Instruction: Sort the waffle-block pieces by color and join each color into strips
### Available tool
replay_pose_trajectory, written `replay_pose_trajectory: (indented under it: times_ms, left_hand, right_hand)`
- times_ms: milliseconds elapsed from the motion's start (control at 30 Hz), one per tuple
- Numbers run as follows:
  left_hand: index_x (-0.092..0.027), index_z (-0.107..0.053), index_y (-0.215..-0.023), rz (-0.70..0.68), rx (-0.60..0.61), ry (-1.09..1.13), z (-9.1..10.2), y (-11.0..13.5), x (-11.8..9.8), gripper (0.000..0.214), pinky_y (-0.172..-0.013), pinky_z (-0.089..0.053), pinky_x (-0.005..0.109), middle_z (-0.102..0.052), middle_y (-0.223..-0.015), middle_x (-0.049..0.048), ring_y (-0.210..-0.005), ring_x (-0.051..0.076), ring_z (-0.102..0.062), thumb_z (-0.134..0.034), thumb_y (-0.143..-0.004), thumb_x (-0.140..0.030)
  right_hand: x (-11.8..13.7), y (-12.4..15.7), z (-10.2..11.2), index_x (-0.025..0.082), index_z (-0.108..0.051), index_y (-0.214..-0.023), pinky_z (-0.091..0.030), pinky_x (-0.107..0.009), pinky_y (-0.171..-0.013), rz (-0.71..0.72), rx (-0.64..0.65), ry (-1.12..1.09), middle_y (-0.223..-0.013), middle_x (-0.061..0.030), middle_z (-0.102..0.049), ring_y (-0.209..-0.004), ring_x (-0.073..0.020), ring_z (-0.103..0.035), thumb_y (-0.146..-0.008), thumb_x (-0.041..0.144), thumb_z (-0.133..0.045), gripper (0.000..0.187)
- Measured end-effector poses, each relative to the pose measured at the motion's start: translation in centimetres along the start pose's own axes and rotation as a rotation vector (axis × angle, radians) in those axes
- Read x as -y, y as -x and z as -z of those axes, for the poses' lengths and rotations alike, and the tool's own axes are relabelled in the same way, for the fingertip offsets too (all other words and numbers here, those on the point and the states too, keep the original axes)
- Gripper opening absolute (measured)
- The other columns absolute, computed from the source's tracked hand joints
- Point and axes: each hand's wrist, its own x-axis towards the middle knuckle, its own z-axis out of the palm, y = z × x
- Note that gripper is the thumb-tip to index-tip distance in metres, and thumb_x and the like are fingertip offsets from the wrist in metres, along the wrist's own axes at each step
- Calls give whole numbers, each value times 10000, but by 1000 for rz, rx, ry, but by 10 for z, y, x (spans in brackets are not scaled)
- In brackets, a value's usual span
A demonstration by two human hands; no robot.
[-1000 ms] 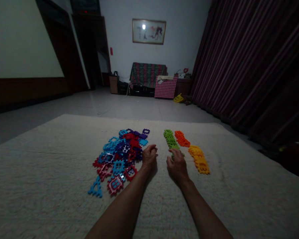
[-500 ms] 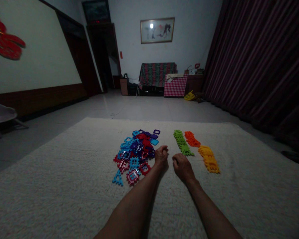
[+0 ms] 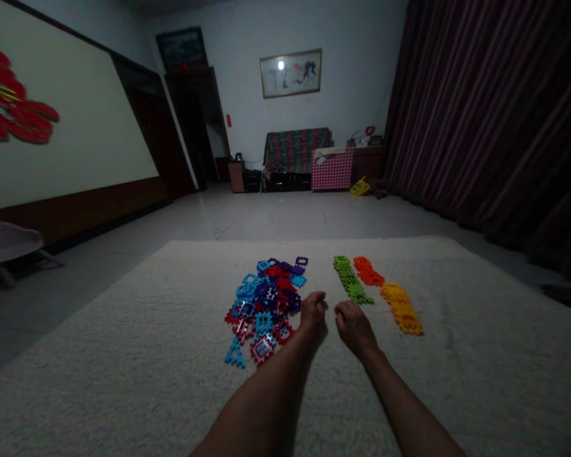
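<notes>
My left hand rests at the right edge of a mixed pile of toothed plastic building pieces, in blue, purple, red and pink. Its fingers are curled in, and no piece shows in them. Across a small gap, my right hand lies closed in a loose fist, back upward, with nothing seen protruding from it. Just beyond it is a row of green pieces. Orange pieces lie farther back, and a row of yellow pieces is to the right. A blue triangular piece sits at the pile's near left.
Everything lies on a cream textured mat over a tiled floor. A low grey stool stands at left. Dark curtains hang at right. Covered furniture and a yellow bag are by the far wall.
The view has shifted slightly, so the scene sits a little lower in the picture. Both hands keep nearly the same place and closed shape; the pieces lie as before.
</notes>
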Motion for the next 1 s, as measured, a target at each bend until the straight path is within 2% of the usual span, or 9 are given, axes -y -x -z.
replay_pose_trajectory:
  times_ms: [167,367,667,1000]
  left_hand:
    - [-173,-757,-887,-19,6,-20,-1,1,5,370,-906,-534,395,-761,-930,92,-893,217,-688,-485,-676,-37]
    - [-161,-757,-903,-19,24,5,3,4,0,362,-887,-538,375,-758,-940,101,-886,209,-690,-482,-702,-36]
    - [-148,-753,-894,35,-18,106,0,8,-3,357,-826,-556,352,-758,-913,96,-831,187,-680,-483,-671,-81]
    - [-150,-747,-905,109,-42,217,4,10,-8,332,-813,-563,341,-753,-934,108,-863,195,-692,-508,-677,-120]
  right_hand:
    - [2,2,2,201,-570,-830,-424,-334,-815,2,18,-7,-861,-66,-614,-845,-217,-545,-818,98,-432,173]
    - [6,3,5,204,-564,-841,-419,-346,-831,-4,23,-18,-874,-70,-612,-859,-226,-541,-824,96,-438,167]
    - [5,7,2,184,-582,-862,-430,-332,-839,7,18,-51,-891,-75,-627,-886,-221,-555,-829,75,-437,185]
    - [-2,-24,-22,164,-651,-877,-451,-329,-776,-157,29,-10,-873,-92,-655,-824,-216,-613,-859,151,-432,220]
